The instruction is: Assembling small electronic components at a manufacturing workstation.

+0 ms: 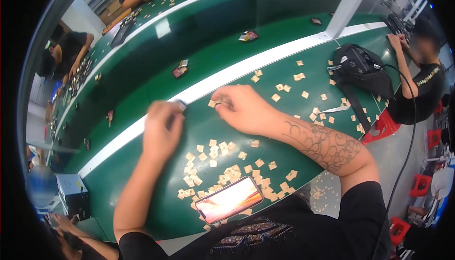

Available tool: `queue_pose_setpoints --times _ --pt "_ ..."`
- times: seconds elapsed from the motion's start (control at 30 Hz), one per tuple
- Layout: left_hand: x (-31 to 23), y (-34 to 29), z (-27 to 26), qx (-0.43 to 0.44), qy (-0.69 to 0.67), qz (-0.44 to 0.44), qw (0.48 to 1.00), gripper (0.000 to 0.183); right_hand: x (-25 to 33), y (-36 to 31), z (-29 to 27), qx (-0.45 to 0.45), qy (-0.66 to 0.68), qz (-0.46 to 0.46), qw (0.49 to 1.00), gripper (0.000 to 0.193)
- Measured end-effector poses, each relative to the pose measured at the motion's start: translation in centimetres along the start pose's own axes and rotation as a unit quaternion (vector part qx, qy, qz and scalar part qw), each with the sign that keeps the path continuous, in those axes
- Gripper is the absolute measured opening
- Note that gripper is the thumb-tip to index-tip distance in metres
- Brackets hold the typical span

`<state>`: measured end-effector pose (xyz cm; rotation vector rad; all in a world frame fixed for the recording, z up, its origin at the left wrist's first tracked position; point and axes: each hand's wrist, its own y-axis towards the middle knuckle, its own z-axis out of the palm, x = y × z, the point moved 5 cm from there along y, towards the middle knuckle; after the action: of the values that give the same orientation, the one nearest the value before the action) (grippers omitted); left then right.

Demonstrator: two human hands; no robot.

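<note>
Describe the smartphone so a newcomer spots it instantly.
On the green worktable, look at the near edge, beside the wearer's black T-shirt. Among small beige squares there lies the smartphone, bright screen up. It alone is a large, rounded rectangle.

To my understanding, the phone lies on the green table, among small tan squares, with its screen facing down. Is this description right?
Not quite: the screen is facing up, not down. The head view shows it lit and bright. The phone does lie on the green table, among small tan squares.
</note>
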<state>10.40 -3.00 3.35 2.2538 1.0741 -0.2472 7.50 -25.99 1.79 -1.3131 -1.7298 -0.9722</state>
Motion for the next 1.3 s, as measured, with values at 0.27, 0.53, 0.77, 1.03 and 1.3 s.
queue_pose_setpoints --times 0.27,0.53,0.77,1.03,1.3 --pt "1.8 10.3 3.8 0.025 0.157 -0.016 0.987 0.073 0.0 0.1 -1.9 -0.037 0.102 0.0 0.994 0.016" --pt "-6.0 23.4 18.4 0.126 -0.085 0.193 0.969 0.082 -0.1 -1.1 -1.0 0.036 0.268 -0.2 0.942 0.007" --pt "-5.0 23.9 20.3 0.14 -0.079 0.121 0.979 0.045 -0.8 -0.2 0.4 0.048 0.175 -0.221 0.958 0.011" --pt "-3.6 8.7 9.1 0.1 -0.123 0.064 0.985 0.025 1.4 -0.6 -2.9 -0.108 0.131 -0.267 0.949 0.017" --pt "-5.2 -2.1 3.0 0.149 -0.05 0.02 0.987 0.07 0.1 0.3 0.2 0.022 0.111 -0.146 0.983 0.019"
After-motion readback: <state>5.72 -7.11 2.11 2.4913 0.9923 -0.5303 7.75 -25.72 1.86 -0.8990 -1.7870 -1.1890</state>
